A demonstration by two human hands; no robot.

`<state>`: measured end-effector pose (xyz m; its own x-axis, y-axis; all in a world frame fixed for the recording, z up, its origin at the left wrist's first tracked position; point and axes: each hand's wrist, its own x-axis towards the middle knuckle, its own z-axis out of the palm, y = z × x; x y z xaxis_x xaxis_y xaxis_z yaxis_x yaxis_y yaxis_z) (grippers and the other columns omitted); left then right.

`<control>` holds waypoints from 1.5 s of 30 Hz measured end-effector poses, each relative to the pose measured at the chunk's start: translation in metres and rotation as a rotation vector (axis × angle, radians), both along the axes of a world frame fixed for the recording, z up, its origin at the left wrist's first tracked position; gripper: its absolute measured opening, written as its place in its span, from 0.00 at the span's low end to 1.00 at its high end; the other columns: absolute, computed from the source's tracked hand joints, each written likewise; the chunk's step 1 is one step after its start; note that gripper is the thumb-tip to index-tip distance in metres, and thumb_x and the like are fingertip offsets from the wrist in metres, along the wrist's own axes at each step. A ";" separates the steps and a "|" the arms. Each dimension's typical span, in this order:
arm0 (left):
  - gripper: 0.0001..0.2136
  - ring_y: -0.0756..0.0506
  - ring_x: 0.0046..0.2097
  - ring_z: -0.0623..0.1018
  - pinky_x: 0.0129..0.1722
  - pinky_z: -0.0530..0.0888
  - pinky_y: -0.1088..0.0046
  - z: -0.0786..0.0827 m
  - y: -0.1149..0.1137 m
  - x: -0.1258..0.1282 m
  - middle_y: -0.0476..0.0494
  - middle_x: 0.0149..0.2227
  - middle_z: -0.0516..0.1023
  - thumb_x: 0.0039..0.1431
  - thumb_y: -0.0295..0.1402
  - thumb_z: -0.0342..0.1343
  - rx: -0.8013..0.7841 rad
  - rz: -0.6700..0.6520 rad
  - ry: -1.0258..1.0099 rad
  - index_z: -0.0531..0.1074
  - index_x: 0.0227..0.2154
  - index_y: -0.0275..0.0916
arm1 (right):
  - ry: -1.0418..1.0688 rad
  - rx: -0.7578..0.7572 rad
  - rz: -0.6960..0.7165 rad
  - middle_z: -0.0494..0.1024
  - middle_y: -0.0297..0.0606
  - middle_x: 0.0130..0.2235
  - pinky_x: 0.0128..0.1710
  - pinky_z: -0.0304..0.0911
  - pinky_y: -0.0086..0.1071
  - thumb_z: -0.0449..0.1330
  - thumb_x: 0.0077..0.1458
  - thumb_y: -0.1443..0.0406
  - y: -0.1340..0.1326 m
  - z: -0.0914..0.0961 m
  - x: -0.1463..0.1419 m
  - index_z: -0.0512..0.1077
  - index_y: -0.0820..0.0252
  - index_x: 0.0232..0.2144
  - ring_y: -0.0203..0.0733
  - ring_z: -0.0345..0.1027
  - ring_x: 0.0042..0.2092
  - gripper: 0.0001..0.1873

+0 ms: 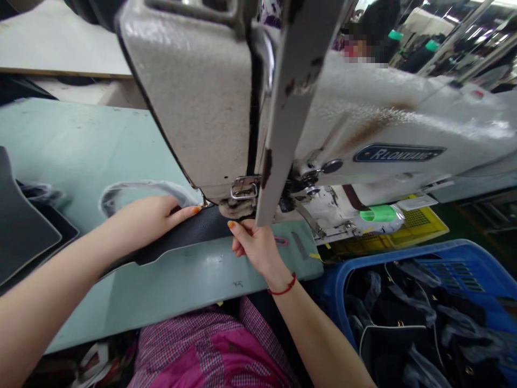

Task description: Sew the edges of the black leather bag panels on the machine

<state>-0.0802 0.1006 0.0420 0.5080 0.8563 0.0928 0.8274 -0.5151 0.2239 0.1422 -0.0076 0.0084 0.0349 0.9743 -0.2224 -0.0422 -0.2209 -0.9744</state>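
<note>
A black leather-like panel (194,229) with a pale edge lies under the head of a sewing machine (194,102). My left hand (151,218) grips the panel from the left, thumb stretched along its top; the other fingers are mostly hidden. Beside that thumb tip is a small shiny metal piece (205,201). Close to the panel's right end, just below the needle area, my right hand (255,243) is closed with thumb and fingers curled together. What it pinches, if anything, is hidden. The needle and presser foot are out of sight behind the machine's parts.
Dark panels (28,221) rest on the pale green table (100,134) at left, near a clear plastic-wrapped loop (121,189). A blue basket (343,280) of black pieces stands at lower right, a yellow crate (432,229) behind it. Another person (379,32) is in the background.
</note>
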 end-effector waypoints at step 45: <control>0.23 0.53 0.24 0.55 0.23 0.58 0.77 -0.049 -0.081 0.077 0.54 0.17 0.59 0.45 0.49 0.67 -1.263 0.413 -1.324 0.64 0.15 0.38 | -0.040 0.046 -0.050 0.72 0.30 0.22 0.20 0.59 0.21 0.56 0.60 0.58 -0.013 0.006 -0.001 0.67 0.60 0.25 0.29 0.65 0.20 0.16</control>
<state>-0.0035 0.0196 -0.0068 0.4158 0.7593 -0.5006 -0.1650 0.6043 0.7795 0.1408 -0.0205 0.0140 0.0920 0.9802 -0.1751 -0.0130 -0.1747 -0.9845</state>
